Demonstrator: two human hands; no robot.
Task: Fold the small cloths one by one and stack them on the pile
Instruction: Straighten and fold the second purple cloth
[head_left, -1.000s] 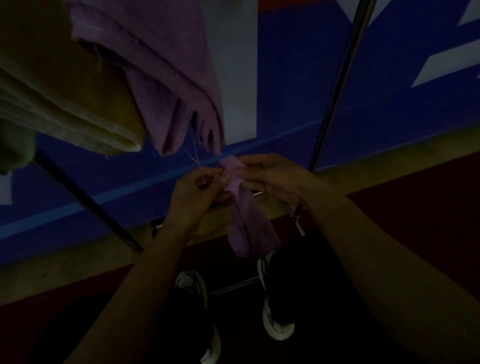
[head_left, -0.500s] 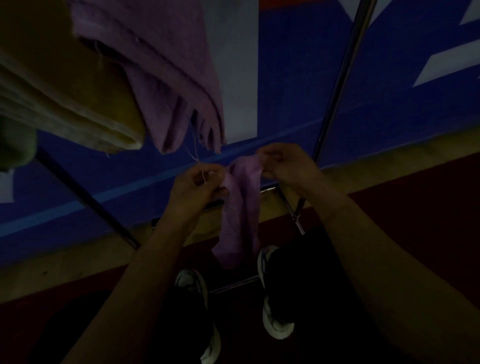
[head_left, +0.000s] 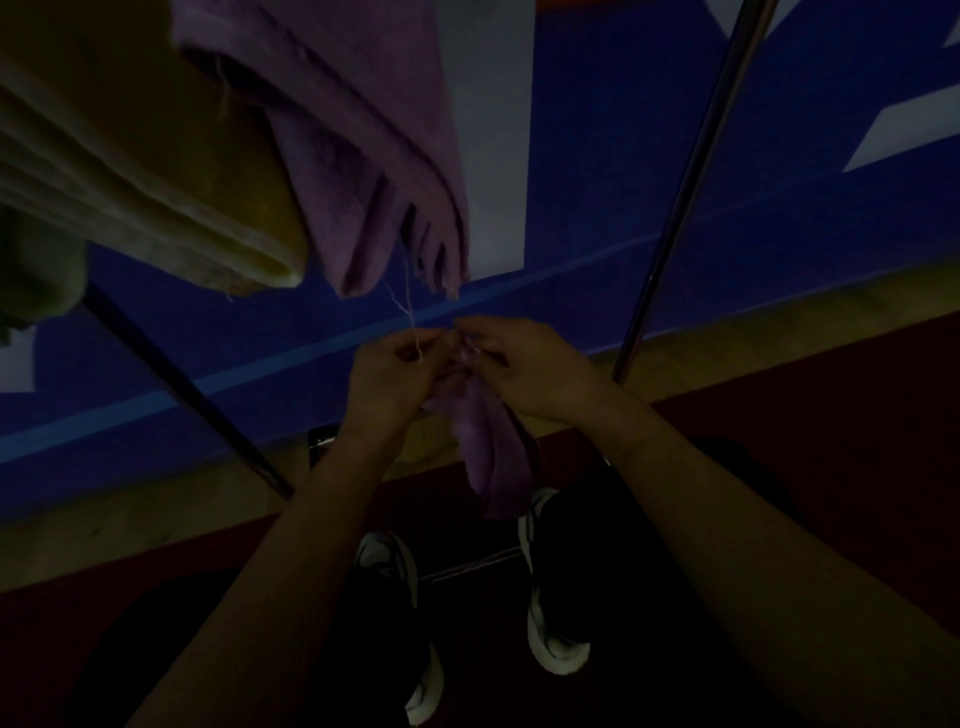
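Hands (head_left: 462, 364) (fingertips together) pinch purple cloth (head_left: 491, 452).

The whole view is dim, so fine detail is lost. The top of the small purple cloth (head_left: 491, 457) is hidden between the left hand (head_left: 387, 376) and the right hand (head_left: 524, 366), so its folds there cannot be made out. The hanging purple cloth (head_left: 363, 145) and the yellow cloths (head_left: 135, 171) are cut off by the top and left edges. The left shoe (head_left: 415, 623) is mostly lost in shadow.
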